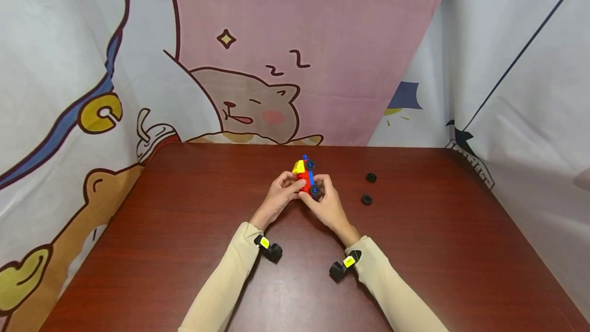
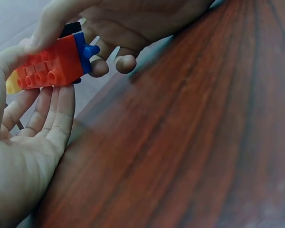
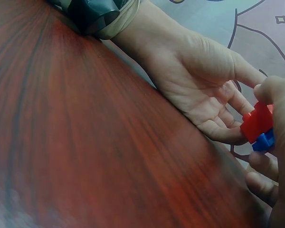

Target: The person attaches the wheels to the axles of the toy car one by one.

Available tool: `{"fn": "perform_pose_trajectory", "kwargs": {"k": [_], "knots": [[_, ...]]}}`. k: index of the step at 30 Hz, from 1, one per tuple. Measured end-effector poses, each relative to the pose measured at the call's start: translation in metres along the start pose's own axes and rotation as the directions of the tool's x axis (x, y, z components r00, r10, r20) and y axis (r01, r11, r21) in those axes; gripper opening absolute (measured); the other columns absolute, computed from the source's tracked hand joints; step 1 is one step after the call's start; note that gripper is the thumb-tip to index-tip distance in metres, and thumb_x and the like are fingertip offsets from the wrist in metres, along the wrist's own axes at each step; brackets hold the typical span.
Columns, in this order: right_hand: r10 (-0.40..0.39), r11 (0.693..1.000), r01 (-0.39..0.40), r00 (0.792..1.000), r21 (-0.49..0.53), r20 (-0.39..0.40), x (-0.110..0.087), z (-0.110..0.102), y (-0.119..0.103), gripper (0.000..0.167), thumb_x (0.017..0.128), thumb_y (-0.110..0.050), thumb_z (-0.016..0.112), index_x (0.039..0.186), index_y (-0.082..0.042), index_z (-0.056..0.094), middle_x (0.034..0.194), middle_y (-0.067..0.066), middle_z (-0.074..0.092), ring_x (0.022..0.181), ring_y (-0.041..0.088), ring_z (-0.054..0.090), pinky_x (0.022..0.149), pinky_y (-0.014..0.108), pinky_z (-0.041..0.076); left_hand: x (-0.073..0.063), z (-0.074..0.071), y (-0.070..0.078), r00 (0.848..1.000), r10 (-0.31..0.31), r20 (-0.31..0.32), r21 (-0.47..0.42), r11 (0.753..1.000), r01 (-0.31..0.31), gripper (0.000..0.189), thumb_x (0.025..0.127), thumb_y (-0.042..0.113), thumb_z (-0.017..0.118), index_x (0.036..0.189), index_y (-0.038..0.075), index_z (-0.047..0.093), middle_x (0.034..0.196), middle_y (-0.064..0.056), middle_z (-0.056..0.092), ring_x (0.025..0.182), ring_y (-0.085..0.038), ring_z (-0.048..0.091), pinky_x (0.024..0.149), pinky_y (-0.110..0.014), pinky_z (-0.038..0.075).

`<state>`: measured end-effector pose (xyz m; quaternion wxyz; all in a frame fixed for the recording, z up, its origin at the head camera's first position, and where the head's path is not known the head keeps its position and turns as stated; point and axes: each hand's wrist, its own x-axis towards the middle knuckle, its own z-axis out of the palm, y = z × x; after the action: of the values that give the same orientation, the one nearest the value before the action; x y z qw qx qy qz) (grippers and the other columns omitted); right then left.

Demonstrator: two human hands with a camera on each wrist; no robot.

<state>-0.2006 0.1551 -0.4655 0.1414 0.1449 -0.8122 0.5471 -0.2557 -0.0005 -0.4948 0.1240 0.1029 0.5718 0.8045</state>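
Observation:
A small toy car built from plastic blocks is held up between both hands, over the middle of the table's far part. Its body is red, with a yellow block at the front, a blue base and black tires on blue hubs along the right side. My left hand grips the red blocks, thumb above and fingers underneath in the left wrist view. From the other side, my right hand pinches the near end, by the rear wheel. Round studs show on the red block. The car's far side is hidden in the head view.
Two loose black tires, one farther back and one nearer, lie right of the hands on the dark red-brown wooden table. A printed cartoon curtain hangs behind the table's far edge and along its sides.

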Motion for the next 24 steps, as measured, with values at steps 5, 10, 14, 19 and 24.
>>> {"fn": "perform_pose_trajectory", "kwargs": {"k": [5,10,14,19,24], "knots": [[0.026,0.997,-0.029,0.998,-0.064,-0.058,0.003,0.007,0.018,0.041,0.085,-0.009,0.076,0.117,0.0,0.05,0.091,0.016,0.064,0.076,0.018,0.053,0.063,0.02,0.04,-0.001,0.001,0.002,1.0,0.003,-0.006,0.014,1.0,-0.003,0.013,0.096,0.005,0.063,0.103,0.009,0.053,0.096,0.0,0.059,0.083,-0.01,0.063,0.074,-0.022,0.057],[0.086,0.995,-0.083,0.994,0.046,-0.073,0.004,0.007,0.016,0.035,0.088,-0.001,0.067,0.116,0.005,0.049,0.097,0.023,0.065,0.071,0.022,0.063,0.056,0.021,0.051,-0.001,0.002,0.002,1.0,-0.008,-0.02,0.019,1.0,0.008,0.015,0.096,0.005,0.063,0.109,0.007,0.054,0.101,-0.001,0.058,0.088,-0.01,0.061,0.079,-0.021,0.056],[0.129,0.974,-0.119,0.991,0.195,-0.043,0.003,0.003,0.004,0.032,0.09,0.003,0.062,0.118,0.01,0.047,0.105,0.03,0.063,0.072,0.041,0.068,0.055,0.039,0.06,-0.001,0.002,0.001,1.0,-0.007,-0.015,0.006,1.0,0.007,0.019,0.096,0.004,0.061,0.114,0.003,0.055,0.102,-0.001,0.058,0.09,-0.011,0.061,0.081,-0.022,0.056],[0.155,0.958,-0.143,0.987,0.25,-0.031,0.003,0.001,0.002,0.031,0.092,0.003,0.06,0.119,0.01,0.045,0.108,0.03,0.062,0.079,0.053,0.065,0.062,0.051,0.059,-0.001,0.002,0.0,1.0,-0.015,0.014,0.0,1.0,0.015,0.026,0.097,0.003,0.059,0.121,-0.003,0.053,0.101,-0.002,0.061,0.088,-0.011,0.065,0.081,-0.025,0.057],[0.123,0.952,-0.113,0.992,0.283,-0.018,0.003,0.0,0.003,0.031,0.093,0.004,0.059,0.12,0.013,0.044,0.108,0.03,0.061,0.079,0.056,0.063,0.063,0.055,0.058,-0.001,0.002,0.0,0.999,-0.043,0.029,0.017,0.999,0.042,0.037,0.097,0.007,0.06,0.129,-0.009,0.052,0.108,-0.005,0.066,0.089,-0.011,0.067,0.084,-0.025,0.057]]}}
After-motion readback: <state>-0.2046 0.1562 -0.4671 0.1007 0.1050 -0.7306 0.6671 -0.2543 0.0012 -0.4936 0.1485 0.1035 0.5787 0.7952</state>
